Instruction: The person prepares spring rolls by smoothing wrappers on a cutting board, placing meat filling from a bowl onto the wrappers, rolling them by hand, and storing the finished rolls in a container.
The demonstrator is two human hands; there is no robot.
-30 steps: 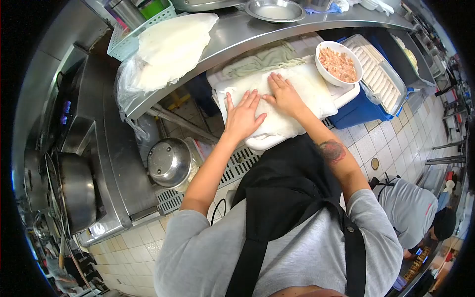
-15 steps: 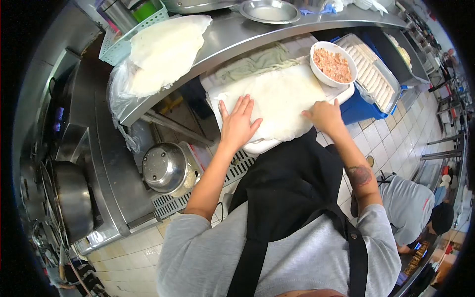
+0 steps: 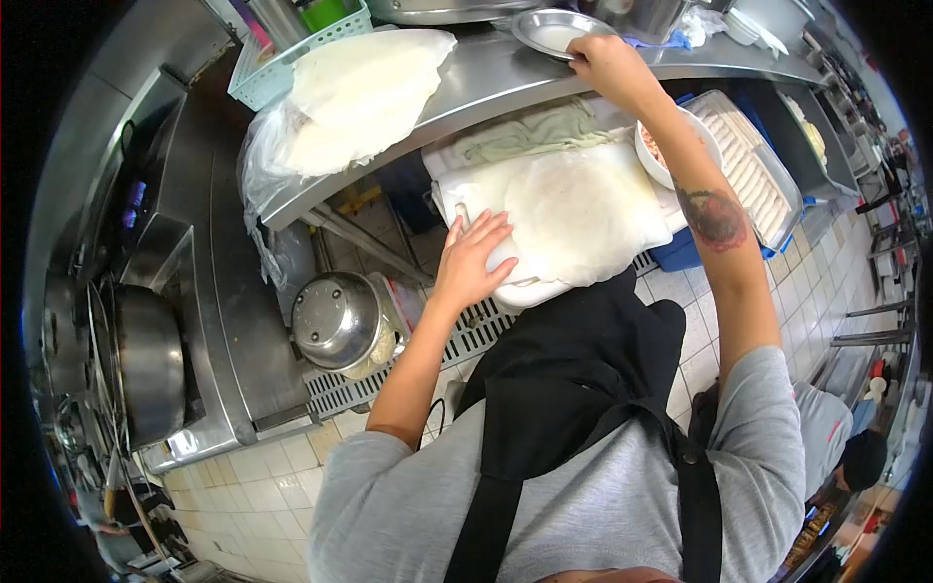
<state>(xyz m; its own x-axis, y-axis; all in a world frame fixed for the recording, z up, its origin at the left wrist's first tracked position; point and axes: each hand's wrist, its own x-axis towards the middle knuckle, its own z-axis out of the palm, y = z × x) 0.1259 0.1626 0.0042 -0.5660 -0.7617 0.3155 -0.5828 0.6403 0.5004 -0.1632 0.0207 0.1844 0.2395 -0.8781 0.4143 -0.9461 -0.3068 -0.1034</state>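
At top center, the right hand (image 3: pixel 595 60) pinched the metal dish's (image 3: pixel 556 31) rim; its forearm partly blocked the white bowl (image 3: pixel 677 146). The left hand (image 3: pixel 476 260) lay flat, grasping nothing.

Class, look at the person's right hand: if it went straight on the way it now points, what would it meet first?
The right hand would meet the shallow metal dish first; its fingertips overlap the rim, though depth hides whether they touch it.

Apron (image 3: pixel 569 364) black; shirt (image 3: pixel 389 505) plain heather grey. Dough sheet (image 3: pixel 573 214) off-white, faintly mottled. Basket (image 3: pixel 255 87) pale aqua, perforated pattern. Towel (image 3: pixel 530 134) sage green. Floor tiles (image 3: pixel 233 486) cream, grid pattern.
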